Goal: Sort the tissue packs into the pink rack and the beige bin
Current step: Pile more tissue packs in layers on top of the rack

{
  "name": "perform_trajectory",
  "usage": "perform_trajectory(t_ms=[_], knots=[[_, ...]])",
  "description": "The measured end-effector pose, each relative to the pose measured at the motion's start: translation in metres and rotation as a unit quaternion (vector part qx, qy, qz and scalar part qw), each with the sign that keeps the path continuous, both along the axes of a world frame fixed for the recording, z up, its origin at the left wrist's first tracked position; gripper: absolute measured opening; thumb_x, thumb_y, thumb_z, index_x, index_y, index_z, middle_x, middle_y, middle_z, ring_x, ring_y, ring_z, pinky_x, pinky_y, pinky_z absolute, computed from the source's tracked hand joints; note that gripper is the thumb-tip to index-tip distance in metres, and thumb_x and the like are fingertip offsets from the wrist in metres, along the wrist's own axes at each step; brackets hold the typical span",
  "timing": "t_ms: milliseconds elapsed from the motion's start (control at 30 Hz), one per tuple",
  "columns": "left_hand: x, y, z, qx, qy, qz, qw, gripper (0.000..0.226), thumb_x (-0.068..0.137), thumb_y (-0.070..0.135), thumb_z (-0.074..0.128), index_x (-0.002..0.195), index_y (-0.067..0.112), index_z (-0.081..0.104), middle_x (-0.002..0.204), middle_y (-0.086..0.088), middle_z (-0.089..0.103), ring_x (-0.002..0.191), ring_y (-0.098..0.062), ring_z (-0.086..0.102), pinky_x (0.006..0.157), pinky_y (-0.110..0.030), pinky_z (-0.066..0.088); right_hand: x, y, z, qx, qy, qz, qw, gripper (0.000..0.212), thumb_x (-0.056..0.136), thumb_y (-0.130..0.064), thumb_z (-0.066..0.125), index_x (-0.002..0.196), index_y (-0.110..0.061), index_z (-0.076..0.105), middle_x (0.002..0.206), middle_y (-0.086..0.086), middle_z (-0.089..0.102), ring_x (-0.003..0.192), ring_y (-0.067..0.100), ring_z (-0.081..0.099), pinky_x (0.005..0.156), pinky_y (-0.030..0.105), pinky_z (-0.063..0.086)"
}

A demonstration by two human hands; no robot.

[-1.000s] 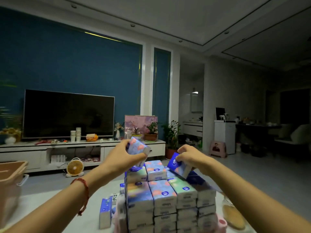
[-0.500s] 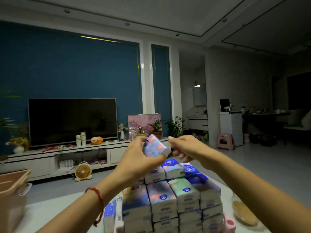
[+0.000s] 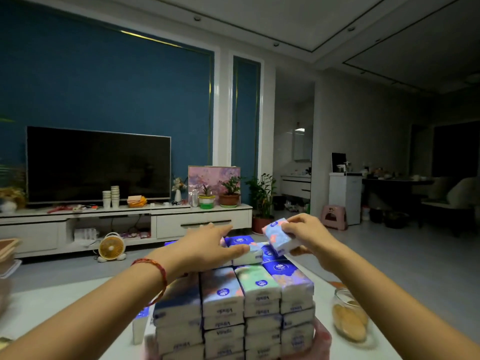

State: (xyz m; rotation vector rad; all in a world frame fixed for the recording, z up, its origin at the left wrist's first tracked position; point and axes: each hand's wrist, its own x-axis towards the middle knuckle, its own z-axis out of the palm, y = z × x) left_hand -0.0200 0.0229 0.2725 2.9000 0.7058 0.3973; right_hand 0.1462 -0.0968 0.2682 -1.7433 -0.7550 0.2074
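Head view: tissue pack (image 3: 279, 239) pinched in right hand (image 3: 309, 237) above the stack (image 3: 259, 294), left hand (image 3: 207, 248) flat on its top.

A single wide-angle camera sits on the person's head, facing forward and only slightly down. Both forearms enter from the lower corners. The left hand (image 3: 207, 245) and the right hand (image 3: 309, 237) with its tissue pack (image 3: 279, 236) sit close, just below mid-frame, above the stacked packs (image 3: 233, 302) on the table (image 3: 52, 294). Farther off, the view meets the television (image 3: 98, 165) wall.
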Motion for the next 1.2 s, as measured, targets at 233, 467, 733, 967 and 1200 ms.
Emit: perform_trajectory(t_ms=[233,467,733,967,1200], knots=[[0.003,-0.007,-0.010,0.019,0.088,0.034,0.995,0.063,0.091,0.062,0.026,0.147,0.038,0.011,0.156,-0.011,0.007,0.144,-0.027,0.006,0.117,-0.043,0.006,-0.006,0.010,-0.021,-0.151,-0.202,-0.070,0.965,0.020,0.090,-0.028,0.050,0.078,-0.013,0.056,0.091,0.010,0.063,0.080,0.021,0.051,0.069,0.029,0.040],[-0.007,-0.001,-0.001,-0.036,0.010,-0.018,0.999,0.056,0.096,0.052,0.025,0.148,0.032,0.015,0.157,-0.002,0.011,0.144,-0.018,0.008,0.118,-0.040,0.006,-0.006,0.005,-0.016,-0.116,-0.269,-0.020,0.956,0.038,0.092,-0.042,0.049,0.119,-0.014,0.054,0.127,0.008,0.054,0.113,0.021,0.051,0.089,0.029,0.039],[-0.035,0.013,-0.009,-0.061,0.036,0.005,0.997,0.058,0.092,0.056,0.030,0.146,0.039,0.016,0.157,0.000,0.006,0.145,-0.021,0.002,0.118,-0.043,0.006,-0.025,-0.002,-0.003,-0.221,-0.319,0.209,0.898,0.056,0.092,-0.043,0.048,0.144,-0.034,0.028,0.153,-0.011,0.024,0.136,0.007,0.027,0.100,0.015,0.021],[-0.035,0.011,-0.013,-0.030,0.036,-0.002,0.999,0.057,0.093,0.054,0.035,0.145,0.037,0.021,0.155,0.005,0.017,0.141,-0.017,0.017,0.112,-0.035,0.018,-0.035,0.001,-0.008,-0.256,-0.333,0.195,0.886,0.048,0.095,-0.046,0.040,0.141,-0.033,0.035,0.151,-0.010,0.029,0.137,0.010,0.028,0.104,0.022,0.025],[-0.031,0.011,-0.012,-0.042,0.051,0.001,0.998,0.056,0.093,0.055,0.033,0.145,0.039,0.021,0.156,0.005,0.015,0.142,-0.019,0.019,0.113,-0.040,0.017,-0.035,0.001,-0.007,-0.270,-0.306,0.190,0.893,0.046,0.096,-0.045,0.039,0.141,-0.033,0.037,0.149,-0.009,0.034,0.129,0.009,0.037,0.091,0.016,0.027]])
